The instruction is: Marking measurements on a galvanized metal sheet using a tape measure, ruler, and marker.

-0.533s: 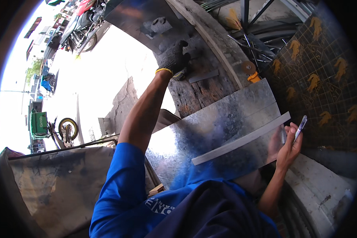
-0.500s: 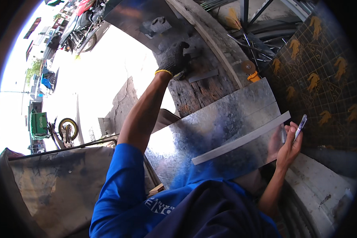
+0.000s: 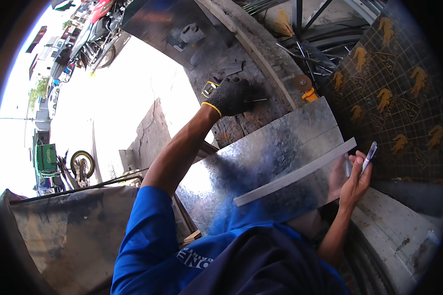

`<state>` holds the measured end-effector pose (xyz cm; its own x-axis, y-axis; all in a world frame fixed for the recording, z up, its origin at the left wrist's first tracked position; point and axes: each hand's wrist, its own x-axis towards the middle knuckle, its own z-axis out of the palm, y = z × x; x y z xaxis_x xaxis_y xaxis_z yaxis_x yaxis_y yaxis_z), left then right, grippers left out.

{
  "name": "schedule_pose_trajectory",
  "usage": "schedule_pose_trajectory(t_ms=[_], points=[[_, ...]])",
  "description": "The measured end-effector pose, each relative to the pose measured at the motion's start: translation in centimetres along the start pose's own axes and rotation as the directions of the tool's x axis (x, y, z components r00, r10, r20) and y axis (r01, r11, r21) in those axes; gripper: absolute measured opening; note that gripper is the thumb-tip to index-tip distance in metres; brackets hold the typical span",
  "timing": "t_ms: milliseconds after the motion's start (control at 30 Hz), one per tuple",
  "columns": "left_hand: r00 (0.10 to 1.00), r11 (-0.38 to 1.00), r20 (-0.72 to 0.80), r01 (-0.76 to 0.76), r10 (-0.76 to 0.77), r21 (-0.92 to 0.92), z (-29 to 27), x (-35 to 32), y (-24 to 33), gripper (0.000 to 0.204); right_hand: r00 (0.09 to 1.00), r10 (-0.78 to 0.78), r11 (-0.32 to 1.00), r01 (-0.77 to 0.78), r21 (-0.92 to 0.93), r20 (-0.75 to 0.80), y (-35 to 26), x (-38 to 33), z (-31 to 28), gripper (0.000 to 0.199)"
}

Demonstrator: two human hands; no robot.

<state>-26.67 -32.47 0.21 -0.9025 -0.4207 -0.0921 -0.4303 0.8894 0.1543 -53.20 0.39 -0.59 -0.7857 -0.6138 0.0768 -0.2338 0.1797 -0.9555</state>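
My left hand (image 3: pixel 233 97), in a dark knit glove with a yellow cuff, is over the worn wooden bench (image 3: pixel 231 132). Its fingers are closed around a thin metal strip (image 3: pixel 258 100), whose end sticks out to the right. Just beside the glove lies a yellow and black tape measure (image 3: pixel 209 88). My bare right hand (image 3: pixel 355 183) grips a pen (image 3: pixel 369 157) at the right edge of a shiny metal sheet (image 3: pixel 275 142). Across that sheet, slanting up to the right, rests a long pale metal bar (image 3: pixel 295 172).
Beyond the sheet's far corner sits an orange tool with a round disc (image 3: pixel 303 83). Several small metal offcuts (image 3: pixel 233 68) lie up the bench. A dark patterned board (image 3: pixel 394 98) stands at the right, metal lengths (image 3: pixel 310 54) behind. Motorcycles (image 3: pixel 96 37) are at the left.
My left hand has moved slightly right and nearer, leaving the tape measure exposed. The metal strip that lay flat on the bench is now in its fingers. My right hand keeps the pen.
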Motion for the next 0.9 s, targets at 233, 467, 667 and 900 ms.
schedule_pose_trajectory(t_ms=[233, 467, 667, 900], points=[[0.984, 0.989, -0.102, -0.139, 0.144, 0.058, 0.0, 4.7, 0.2, 0.033, 1.0, 0.011, 1.0, -0.011, 0.023, 0.002, 0.5, -0.2, -0.5, 0.039], [0.998, 0.976, -0.015, -0.052, 0.056, 0.21, -1.0, 10.2, 0.2, 0.028, 0.998, 0.055, 0.998, -0.055, 0.004, 0.038, -0.6, 0.0, -0.5, 0.039], [0.927, 0.952, -0.345, -0.042, 0.151, 0.304, -1.3, 10.8, -4.9, 0.03, 0.996, 0.052, 0.996, -0.056, 0.065, 0.066, -0.4, 0.2, -0.5, 0.037], [0.989, 0.874, -0.04, 0.109, -0.145, -0.473, -6.7, -0.5, -4.2, 0.024, 0.994, 0.05, 0.999, -0.051, 0.001, 0.094, -0.4, 0.3, -1.0, 0.038]])
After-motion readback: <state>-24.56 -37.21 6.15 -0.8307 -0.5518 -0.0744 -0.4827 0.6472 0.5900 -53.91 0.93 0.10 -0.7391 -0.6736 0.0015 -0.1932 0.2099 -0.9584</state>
